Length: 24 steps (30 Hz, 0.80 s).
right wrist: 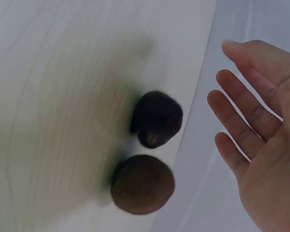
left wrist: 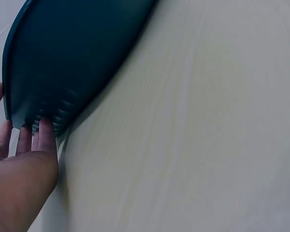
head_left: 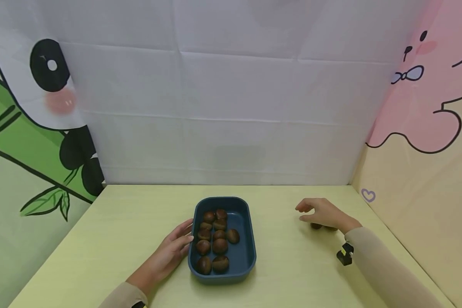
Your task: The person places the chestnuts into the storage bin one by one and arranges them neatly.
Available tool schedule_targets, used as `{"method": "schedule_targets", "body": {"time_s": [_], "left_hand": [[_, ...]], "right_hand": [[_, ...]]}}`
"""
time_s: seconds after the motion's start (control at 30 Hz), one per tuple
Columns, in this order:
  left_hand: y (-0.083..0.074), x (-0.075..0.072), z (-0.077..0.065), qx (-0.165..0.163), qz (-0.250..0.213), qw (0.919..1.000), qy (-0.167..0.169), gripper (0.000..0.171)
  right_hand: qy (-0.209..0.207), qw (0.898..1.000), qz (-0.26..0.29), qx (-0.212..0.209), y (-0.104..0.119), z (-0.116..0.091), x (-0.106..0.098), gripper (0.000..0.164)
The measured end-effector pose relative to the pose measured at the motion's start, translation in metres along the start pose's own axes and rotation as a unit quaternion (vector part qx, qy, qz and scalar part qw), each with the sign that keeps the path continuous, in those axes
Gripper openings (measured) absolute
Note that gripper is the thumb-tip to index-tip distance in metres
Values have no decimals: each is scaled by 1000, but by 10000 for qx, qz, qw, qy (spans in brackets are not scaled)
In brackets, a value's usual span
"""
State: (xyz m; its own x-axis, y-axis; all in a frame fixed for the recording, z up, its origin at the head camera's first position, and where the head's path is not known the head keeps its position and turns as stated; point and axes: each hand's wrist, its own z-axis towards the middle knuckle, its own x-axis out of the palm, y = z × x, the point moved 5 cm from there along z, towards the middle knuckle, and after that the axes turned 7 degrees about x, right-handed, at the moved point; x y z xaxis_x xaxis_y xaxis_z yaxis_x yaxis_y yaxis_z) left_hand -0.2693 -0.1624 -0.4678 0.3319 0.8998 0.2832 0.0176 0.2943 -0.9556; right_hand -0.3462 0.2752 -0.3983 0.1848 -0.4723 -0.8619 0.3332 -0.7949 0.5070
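A blue rectangular tray (head_left: 238, 261) stands mid-table, with several brown chestnuts (head_left: 220, 246) mostly along its left side. My left hand (head_left: 173, 248) touches the tray's left outer wall. In the left wrist view, the fingers (left wrist: 47, 135) lie fairly straight against that blue wall (left wrist: 72, 53). Over on the right, my right hand (head_left: 325, 212) hovers above the table, holding nothing. Partly hidden beneath it in the head view are dark chestnuts (head_left: 315, 226). The right wrist view shows two of them, a darker chestnut (right wrist: 158, 118) and a browner chestnut (right wrist: 143, 184), apart from the spread fingers.
The pale yellow table (head_left: 277, 273) meets a white cloth wall (head_left: 231, 94) at the back. Side walls carry a panda drawing (head_left: 23, 85) on the left and a pink animal drawing (head_left: 427, 107) on the right. A small black device (head_left: 345, 254) sits at my right wrist.
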Motion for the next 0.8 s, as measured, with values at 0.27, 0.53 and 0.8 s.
{"method": "schedule_targets", "body": {"time_s": [0.27,0.53,0.8], "left_hand": [[2,-1,1,-33,-14,10000,-75,66],[0,0,-1,25,-15,10000,88,67],[0,0,-1,12,-3,10000,82,66]], "right_hand": [[116,9983,14,567,-38,-11,-1,33],[547,9946,418,782,-56,-12,7,39],[596,9946,342,771,-54,-8,7,34]]}}
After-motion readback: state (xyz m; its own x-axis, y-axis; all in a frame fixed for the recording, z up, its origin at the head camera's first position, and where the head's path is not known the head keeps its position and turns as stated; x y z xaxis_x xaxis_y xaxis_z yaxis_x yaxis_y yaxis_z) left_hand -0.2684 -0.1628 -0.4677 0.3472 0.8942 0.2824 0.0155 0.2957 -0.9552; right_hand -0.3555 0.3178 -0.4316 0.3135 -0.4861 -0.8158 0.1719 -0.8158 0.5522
